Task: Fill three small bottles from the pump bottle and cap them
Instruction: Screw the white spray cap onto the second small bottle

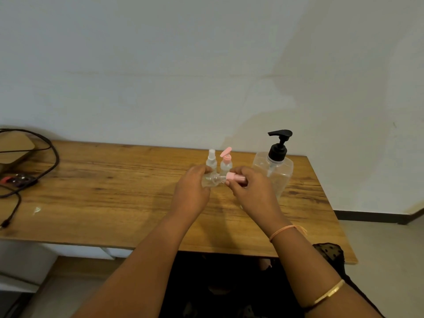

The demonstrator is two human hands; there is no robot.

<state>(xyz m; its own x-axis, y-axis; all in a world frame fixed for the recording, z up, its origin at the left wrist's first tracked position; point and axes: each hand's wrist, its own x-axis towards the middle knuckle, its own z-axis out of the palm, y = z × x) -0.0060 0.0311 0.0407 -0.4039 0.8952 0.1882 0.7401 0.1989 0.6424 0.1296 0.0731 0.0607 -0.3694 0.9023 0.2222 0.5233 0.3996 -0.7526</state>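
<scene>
My left hand [191,191] grips a small clear bottle [212,180] lying on its side above the wooden table [114,203]. My right hand [251,189] pinches a pink cap [235,177] at the bottle's neck. Behind my hands stand two other small bottles: a clear one with a clear spray top [211,159] and one with a pink pump top [226,160]. The big clear pump bottle [275,166] with a black pump head stands to the right, just behind my right hand.
Black cables [46,161] and a power strip [20,180] lie at the table's left end beside a tan box [13,148]. A white wall rises right behind the table. The table's right edge drops to the floor.
</scene>
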